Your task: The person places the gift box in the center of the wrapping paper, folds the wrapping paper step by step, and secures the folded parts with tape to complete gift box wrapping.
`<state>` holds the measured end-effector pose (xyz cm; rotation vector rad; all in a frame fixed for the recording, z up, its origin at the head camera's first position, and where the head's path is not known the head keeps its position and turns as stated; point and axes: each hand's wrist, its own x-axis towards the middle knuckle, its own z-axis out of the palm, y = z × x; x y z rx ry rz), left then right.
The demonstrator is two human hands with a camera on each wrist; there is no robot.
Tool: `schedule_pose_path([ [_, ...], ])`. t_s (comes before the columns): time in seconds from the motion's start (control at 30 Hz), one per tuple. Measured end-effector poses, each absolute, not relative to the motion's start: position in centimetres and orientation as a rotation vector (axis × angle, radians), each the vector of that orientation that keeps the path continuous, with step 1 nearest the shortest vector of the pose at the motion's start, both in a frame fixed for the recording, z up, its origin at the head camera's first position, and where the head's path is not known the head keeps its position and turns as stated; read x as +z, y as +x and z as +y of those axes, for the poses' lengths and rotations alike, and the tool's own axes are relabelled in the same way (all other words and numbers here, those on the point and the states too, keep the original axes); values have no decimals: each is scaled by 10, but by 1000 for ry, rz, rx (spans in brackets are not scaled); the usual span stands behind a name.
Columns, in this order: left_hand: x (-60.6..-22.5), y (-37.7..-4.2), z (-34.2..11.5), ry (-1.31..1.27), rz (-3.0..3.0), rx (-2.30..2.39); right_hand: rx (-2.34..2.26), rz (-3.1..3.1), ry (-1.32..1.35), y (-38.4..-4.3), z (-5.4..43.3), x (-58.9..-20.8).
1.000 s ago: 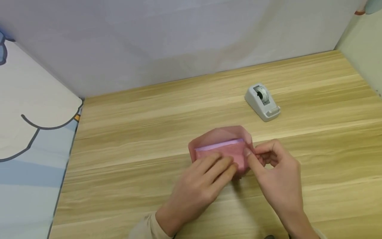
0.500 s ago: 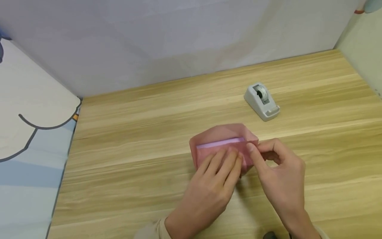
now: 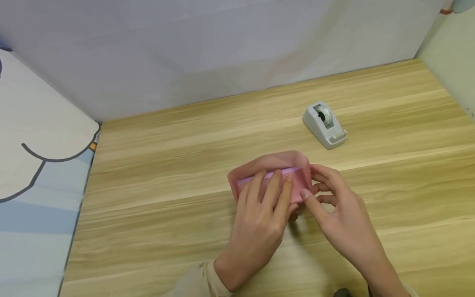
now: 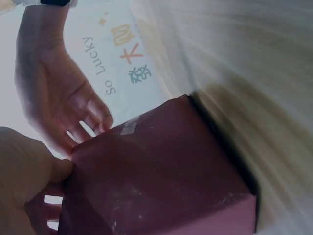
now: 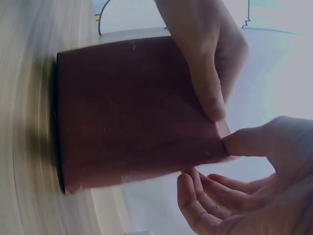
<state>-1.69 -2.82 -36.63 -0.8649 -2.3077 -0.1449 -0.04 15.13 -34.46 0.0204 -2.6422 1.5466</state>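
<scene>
A box wrapped in pink wrapping paper [image 3: 298, 190] stands on the table, its top edges raised around a lilac strip [image 3: 291, 170]. My left hand [image 3: 257, 225] reaches over the near edge from the front; in the right wrist view its thumb hangs down the outside of the box [image 5: 132, 112]. At the right corner, my right hand [image 3: 345, 212] pinches the paper between thumb and fingers. In the left wrist view a short piece of clear tape [image 4: 129, 126] sticks across the paper near the upper edge.
A grey tape dispenser [image 3: 324, 125] with a roll in it stands behind and right of the box on the wooden table [image 3: 167, 165]. A pale cloth [image 3: 222, 49] hangs along the back. A dark object [image 3: 342, 293] shows at the bottom edge.
My left hand's fingers have slid farther over the top. The right paper corner, drawn outward half a second ago, now sits closer in. The box has shifted slightly left.
</scene>
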Motion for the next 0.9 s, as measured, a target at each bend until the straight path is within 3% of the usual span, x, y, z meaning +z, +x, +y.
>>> schedule_pose_path([
  [0.5,-367,-21,-24,-829,-2292,-203,1406,-2367,-77,8,133,-350],
  [0.9,-360,-15,-33,-961,-2215,-258,1213,-2142,197,5,129,-362],
])
